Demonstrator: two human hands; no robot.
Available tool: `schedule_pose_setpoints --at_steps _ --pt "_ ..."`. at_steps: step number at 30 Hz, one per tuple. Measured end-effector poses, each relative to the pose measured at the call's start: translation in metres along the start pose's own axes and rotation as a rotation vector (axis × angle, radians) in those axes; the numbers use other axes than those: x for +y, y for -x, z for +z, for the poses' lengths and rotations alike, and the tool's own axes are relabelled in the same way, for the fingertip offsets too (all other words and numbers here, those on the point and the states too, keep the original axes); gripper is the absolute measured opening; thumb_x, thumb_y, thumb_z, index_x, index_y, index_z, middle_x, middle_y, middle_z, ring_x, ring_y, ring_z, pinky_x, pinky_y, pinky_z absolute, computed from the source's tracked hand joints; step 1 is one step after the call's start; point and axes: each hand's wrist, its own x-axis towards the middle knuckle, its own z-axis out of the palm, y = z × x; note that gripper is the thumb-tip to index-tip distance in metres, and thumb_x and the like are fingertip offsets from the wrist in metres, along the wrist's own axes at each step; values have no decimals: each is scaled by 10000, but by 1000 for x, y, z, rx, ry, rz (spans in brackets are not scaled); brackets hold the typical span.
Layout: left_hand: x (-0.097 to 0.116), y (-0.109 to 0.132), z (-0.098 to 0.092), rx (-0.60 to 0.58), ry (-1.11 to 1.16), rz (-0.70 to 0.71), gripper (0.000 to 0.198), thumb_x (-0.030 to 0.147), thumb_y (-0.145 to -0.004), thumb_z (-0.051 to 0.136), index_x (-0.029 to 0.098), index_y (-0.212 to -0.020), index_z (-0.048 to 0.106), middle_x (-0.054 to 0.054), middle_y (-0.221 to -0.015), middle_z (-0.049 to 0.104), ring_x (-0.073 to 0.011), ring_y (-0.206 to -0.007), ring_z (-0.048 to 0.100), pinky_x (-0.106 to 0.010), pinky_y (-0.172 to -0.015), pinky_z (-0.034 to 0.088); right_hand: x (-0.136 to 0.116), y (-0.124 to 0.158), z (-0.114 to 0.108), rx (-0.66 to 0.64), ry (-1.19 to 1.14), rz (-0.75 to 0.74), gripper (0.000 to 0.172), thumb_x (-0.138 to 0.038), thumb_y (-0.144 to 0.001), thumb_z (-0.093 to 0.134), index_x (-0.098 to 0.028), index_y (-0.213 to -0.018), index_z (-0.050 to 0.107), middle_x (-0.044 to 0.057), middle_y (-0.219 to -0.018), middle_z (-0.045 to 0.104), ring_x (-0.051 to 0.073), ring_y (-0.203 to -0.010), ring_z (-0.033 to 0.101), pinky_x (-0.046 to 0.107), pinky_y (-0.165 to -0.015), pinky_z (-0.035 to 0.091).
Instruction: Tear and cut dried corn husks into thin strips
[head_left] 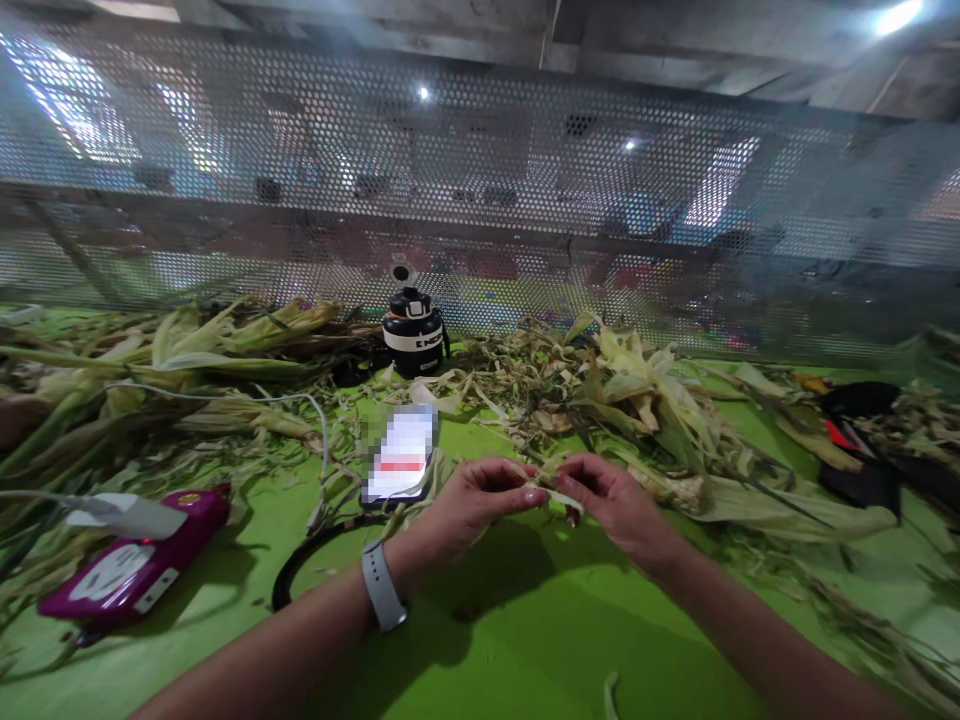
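Note:
My left hand [480, 500] and my right hand [611, 505] meet over the green table [510, 660], thumbs and fingers pinched. Between them they hold a pale strip of corn husk [559, 498], partly hidden by the fingers. A light band circles my left wrist. Just right of my right hand lies a heap of corn husks [649, 385], pale and partly dried. Beside my left hand lies a phone [401, 455] with a lit screen.
More husks [225, 345] are piled at the left. A black bottle [414, 338] stands at the back before a perforated metal screen [487, 190]. A purple power strip [142, 565] with a white plug and cable lies at left. Dark items [859, 440] lie at right.

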Motion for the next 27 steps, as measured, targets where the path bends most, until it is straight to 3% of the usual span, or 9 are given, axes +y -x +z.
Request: schedule_pose_setpoints --at_steps 10,19,24,27 --pt "-5 4 4 6 -22 64 146 245 -647 805 193 -767 741 -2 -784 719 -111 -727 620 -239 -729 470 -2 2 6 -3 0 58 401 -559 -697 697 -171 -751 611 -32 -666 536 89 -560 477 224 -517 432" --pt "0 9 13 34 -109 91 186 303 -644 797 161 -742 727 -14 -735 689 -117 -698 582 -245 -701 449 -1 1 4 -41 -5 185 429 -560 -644 728 -157 -686 586 -52 -557 496 67 -473 430 208 -454 321" --pt "-1 8 10 60 -132 54 222 333 -648 789 150 -710 682 18 -661 614 -79 -612 497 -198 -592 379 2 0 3 -20 -2 176 341 -409 -617 776 -173 -661 534 -64 -559 483 64 -476 425 195 -435 284" --pt "0 7 9 50 -148 -21 245 359 -670 768 143 -691 653 33 -601 564 -62 -544 440 -187 -520 326 -3 1 -4 -88 -40 141 237 -313 -677 707 -178 -810 563 -34 -671 560 85 -553 489 197 -482 349"
